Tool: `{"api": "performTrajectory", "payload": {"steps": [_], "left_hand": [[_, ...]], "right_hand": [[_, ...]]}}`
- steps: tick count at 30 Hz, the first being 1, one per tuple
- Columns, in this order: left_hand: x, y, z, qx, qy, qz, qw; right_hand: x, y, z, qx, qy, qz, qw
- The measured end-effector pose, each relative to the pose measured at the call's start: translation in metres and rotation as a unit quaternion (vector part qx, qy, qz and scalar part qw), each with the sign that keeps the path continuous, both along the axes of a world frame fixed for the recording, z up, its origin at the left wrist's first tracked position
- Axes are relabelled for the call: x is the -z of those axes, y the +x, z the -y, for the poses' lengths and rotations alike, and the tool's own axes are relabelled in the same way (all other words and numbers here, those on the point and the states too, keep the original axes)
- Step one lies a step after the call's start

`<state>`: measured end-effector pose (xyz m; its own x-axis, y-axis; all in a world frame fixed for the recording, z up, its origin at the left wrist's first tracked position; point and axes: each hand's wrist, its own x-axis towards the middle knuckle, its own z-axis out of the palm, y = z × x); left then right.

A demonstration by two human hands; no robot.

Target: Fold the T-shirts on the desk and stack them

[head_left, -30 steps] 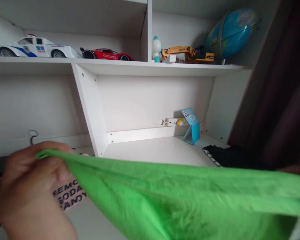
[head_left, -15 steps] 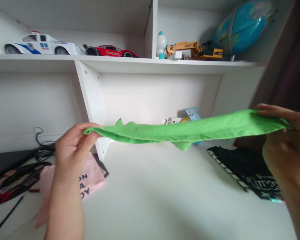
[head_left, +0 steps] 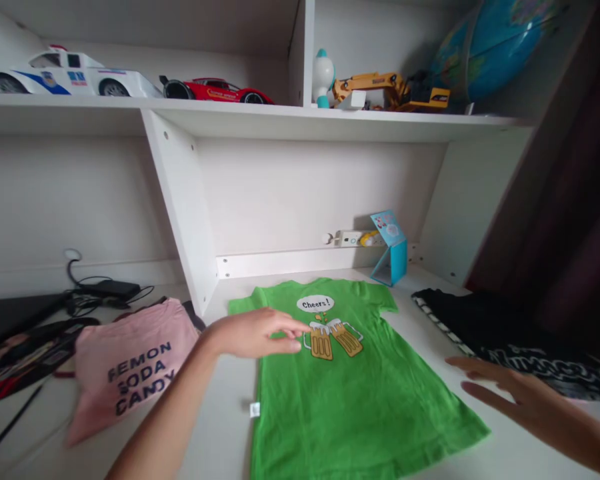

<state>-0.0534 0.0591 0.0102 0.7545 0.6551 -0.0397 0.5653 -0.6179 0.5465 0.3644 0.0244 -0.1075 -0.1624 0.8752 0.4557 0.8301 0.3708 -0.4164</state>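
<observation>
A green T-shirt lies spread flat on the white desk, its collar end toward the back panel. Two beer mugs and a "Cheers!" bubble are printed on it. Over the shirt's left side is my left hand, fingers stretched toward the print and nothing held; whether it touches the cloth I cannot tell. My right hand, fingers apart, hovers right of the shirt's lower edge, close to a black garment with white lettering. To the left a folded pink garment with dark lettering rests beside my left forearm.
Above the desk, a shelf carries a white police car, a red car, a toy excavator and a globe. A blue stand-up calendar stands by a power strip. Cables lie at left.
The green T-shirt, held stretched between both hands in the air before, now lies flat on the desk. Both hands have let go of it and moved lower.
</observation>
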Motion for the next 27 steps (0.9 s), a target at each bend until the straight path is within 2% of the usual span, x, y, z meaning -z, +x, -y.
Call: {"api": "performTrajectory", "payload": {"steps": [3,6,8,9,11,15,18,20,22,23,26,27], "left_hand": [[0.058,0.012,-0.052,-0.090,0.056,-0.021,0.994],[0.117,0.015,-0.089,-0.203,0.099,-0.070,0.972],[0.142,0.009,-0.104,-0.254,0.110,-0.112,0.954],[0.149,0.003,-0.108,-0.273,0.106,-0.132,0.947],[0.154,-0.012,-0.116,-0.303,0.077,-0.167,0.935],[0.150,-0.055,-0.128,-0.389,0.017,-0.202,0.899],[0.152,-0.086,-0.137,-0.457,0.029,-0.201,0.866],[0.155,-0.102,-0.141,-0.465,0.050,-0.185,0.864],[0.156,-0.111,-0.145,-0.465,0.075,-0.167,0.866],[0.155,-0.115,-0.147,-0.466,0.085,-0.161,0.866],[0.150,-0.123,-0.151,-0.476,0.090,-0.155,0.861],[0.147,-0.127,-0.151,-0.478,0.084,-0.154,0.860]], "right_hand": [[0.005,-0.047,-0.009,-0.043,-0.048,0.025,0.998],[0.023,-0.094,-0.017,-0.075,-0.081,0.073,0.991],[0.038,-0.113,-0.021,-0.079,-0.097,0.116,0.985],[0.046,-0.118,-0.022,-0.076,-0.105,0.135,0.982],[0.059,-0.120,-0.022,-0.064,-0.119,0.159,0.978],[0.079,-0.107,-0.019,-0.049,-0.111,0.171,0.978],[0.091,-0.101,-0.017,-0.024,-0.076,0.167,0.983],[0.094,-0.107,-0.013,0.011,-0.034,0.164,0.986],[0.090,-0.126,-0.004,0.022,0.025,0.160,0.987],[0.085,-0.140,0.003,-0.001,0.051,0.156,0.986],[0.073,-0.201,0.030,-0.145,0.097,0.110,0.978],[0.072,-0.224,0.039,-0.163,0.112,0.080,0.977]]}}
